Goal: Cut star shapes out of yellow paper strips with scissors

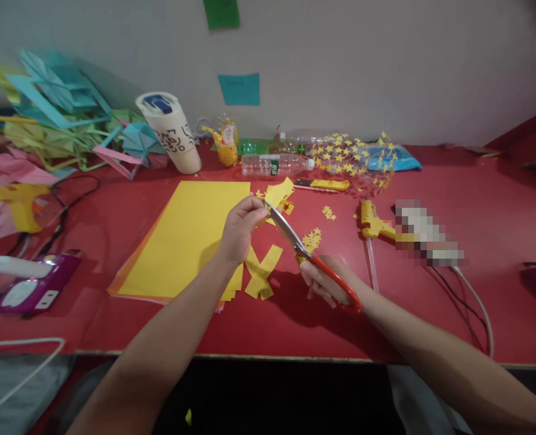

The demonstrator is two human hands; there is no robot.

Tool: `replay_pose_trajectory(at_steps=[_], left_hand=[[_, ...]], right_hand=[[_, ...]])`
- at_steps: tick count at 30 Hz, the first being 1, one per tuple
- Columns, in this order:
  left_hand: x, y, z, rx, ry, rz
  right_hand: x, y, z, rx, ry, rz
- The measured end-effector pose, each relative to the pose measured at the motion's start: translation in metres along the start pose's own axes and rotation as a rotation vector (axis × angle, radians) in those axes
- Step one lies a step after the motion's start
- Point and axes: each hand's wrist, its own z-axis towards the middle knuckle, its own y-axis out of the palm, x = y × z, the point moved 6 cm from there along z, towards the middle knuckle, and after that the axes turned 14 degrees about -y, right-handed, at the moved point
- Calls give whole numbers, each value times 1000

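You face a plain grey wall [362,66], where a green paper [222,13] hangs above a blue paper [239,89]. Before you, a red table [462,181] stretches back towards it, in soft, rather dim light.

Watched from my distant post, the person's left hand [243,226] and right hand [324,281] are bare to the fingertips, and both the left forearm [172,326] and right forearm [431,338] are uncovered. Below, I make out what looks like black clothing [277,393], its cut lost in shadow.
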Motion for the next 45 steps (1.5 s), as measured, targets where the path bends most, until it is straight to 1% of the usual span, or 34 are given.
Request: replay_pose_trajectory(at_steps=[2,4,6,9,11,13,16,18,20,22,24,26,28,30,32,33,35,38,41,43,45], left_hand=[[-2,-3,1,40,-3,24],[-5,-6,2,66,-25,29],[-6,-8,3,72,-43,29],[-5,-6,2,47,-41,111],[-4,1,0,2,-44,227],[-5,11,-5,-62,-43,354],[-7,30,-15,-158,11,508],[-10,41,-20,-207,44,570],[-14,48,-24,-232,66,610],[-16,52,-25,-234,83,638],[-17,51,-24,-222,78,652],[-16,46,-22,-184,60,645],[-13,36,-18,-103,51,610],[-10,24,-14,-16,28,550],[-10,14,-11,51,-5,492],[-11,12,-10,67,-19,469],[-13,11,-9,52,-43,432],[-16,15,-11,-2,-76,366],[-17,18,-12,-44,-87,272],[-18,19,-11,-83,-90,198],[-19,19,-10,-115,-103,127]], right_hand=[[1,2,1,-28,-44,53],[2,1,2,-29,-67,78],[1,-2,3,7,-86,86],[-8,-11,4,117,-170,100],[-13,-19,5,203,-234,108],[-15,-28,6,278,-276,104],[-16,-38,8,373,-327,98],[-17,-41,8,395,-318,75],[-17,-39,8,375,-264,21],[-18,-36,7,346,-223,-16],[-19,-35,7,335,-206,-35],[-18,-40,7,353,-193,-76],[-14,-49,10,385,-174,-179],[-11,-58,14,396,-162,-345],[-7,-67,19,387,-122,-577],[-5,-70,21,383,-106,-610],[-2,-74,24,385,-97,-643],[-2,-79,24,435,-101,-643],[-5,-79,21,470,-109,-589],[-5,-74,19,440,-112,-478],[-4,-66,18,382,-129,-270]])
